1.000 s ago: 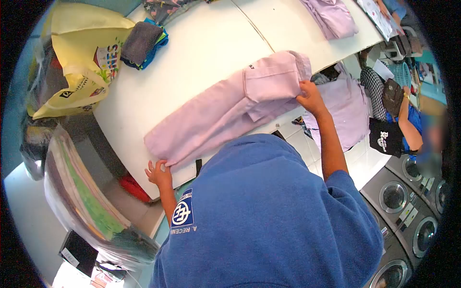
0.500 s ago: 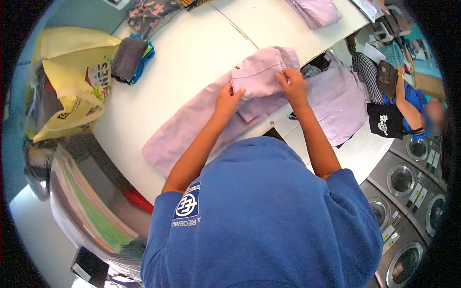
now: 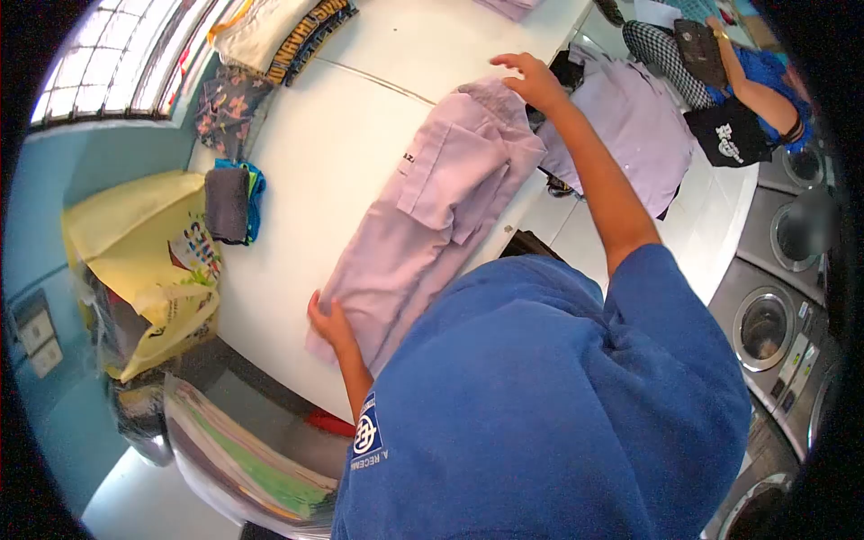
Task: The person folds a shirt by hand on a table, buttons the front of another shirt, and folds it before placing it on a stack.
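Observation:
A pale lilac shirt (image 3: 396, 243) lies folded into a long strip on the white table (image 3: 301, 180), with small dark lettering near its upper part. Part of it is turned over on top in a loose flap. At the strip's lower left end, my left hand (image 3: 333, 326) rests along the edge with its fingers apart. My right hand (image 3: 533, 81) hovers beside the opposite end, fingers spread and slightly curled, with nothing in them.
A second lilac garment (image 3: 621, 135) is spread at the right, near a person's arm (image 3: 760, 99). A yellow bag (image 3: 135, 229), folded dark cloths (image 3: 227, 205) and a floral cloth (image 3: 229, 108) sit along the left. Front-loading machines (image 3: 763, 328) line the right.
Both hands have let go of the flap on the shirt. My left hand moved down to the lower end, my right hand up past the top end. The view has turned.

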{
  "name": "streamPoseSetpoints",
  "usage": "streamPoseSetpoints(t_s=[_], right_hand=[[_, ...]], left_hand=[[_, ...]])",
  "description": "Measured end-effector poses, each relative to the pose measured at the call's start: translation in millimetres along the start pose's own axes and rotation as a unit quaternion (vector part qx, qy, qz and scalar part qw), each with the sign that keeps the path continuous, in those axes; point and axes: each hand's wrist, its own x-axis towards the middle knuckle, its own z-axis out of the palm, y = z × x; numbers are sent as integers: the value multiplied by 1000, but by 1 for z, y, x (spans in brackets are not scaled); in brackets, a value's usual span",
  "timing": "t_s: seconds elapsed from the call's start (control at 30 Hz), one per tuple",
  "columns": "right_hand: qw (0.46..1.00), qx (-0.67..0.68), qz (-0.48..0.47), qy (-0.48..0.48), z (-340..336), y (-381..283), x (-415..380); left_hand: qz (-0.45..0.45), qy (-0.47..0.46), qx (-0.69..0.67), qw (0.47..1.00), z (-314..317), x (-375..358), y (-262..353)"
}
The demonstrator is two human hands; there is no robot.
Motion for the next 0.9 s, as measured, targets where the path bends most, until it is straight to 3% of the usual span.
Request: streamPoseSetpoints(t_s=[0.03,0.07,0.1,0.13,0.17,0.2,0.23,0.3,0.37,0.47,0.53,0.57,0.6,0.63,0.7,0.77,0.83,0.9], right_hand=[[996,-19,-73,-46,6,6,11],[984,-40,-147,-92,10,6,18],[985,-39,-146,-88,12,-2,20],[971,-130,-122,-159,14,-16,23],[943,-219,-96,-229,18,-30,24],[935,-230,-91,-254,26,-37,24],[934,-229,-92,-258,32,-38,27],[924,-240,-123,-272,41,-40,36],[938,-210,-102,-255,41,-46,43],[962,-169,-83,-200,41,-54,40],[970,-159,-86,-165,46,-47,39],[986,-87,-102,-96,49,-37,40],[993,-15,-116,-26,49,-26,41],[993,-17,-117,-29,42,-23,35],[993,116,9,-6,26,-17,16],[995,63,81,-15,24,9,-2],[984,52,143,-89,32,39,-20],[969,93,189,-128,26,27,-34]], left_hand=[[58,52,155,985,-15,-1,-10],[64,52,156,984,-23,-5,-9],[1,73,211,975,-29,-11,-6],[-64,94,264,958,-34,-16,-4],[-64,95,265,957,-39,-15,-9],[-84,35,243,966,-47,-11,-17],[-104,-25,219,970,-53,-7,-28],[-121,-58,164,977,-63,0,-50],[-137,-89,106,981,-68,0,-57],[-122,-34,180,975,-70,-2,-52],[-116,50,247,961,-67,-7,-25],[-118,50,247,960,-65,-6,-17],[-76,98,267,956,-62,-4,-9],[-35,144,286,947,-57,-2,-2],[71,135,175,973,-37,7,14],[135,86,124,979,-6,14,68],[231,22,28,972,25,30,122],[313,-43,3,949,50,47,176]])
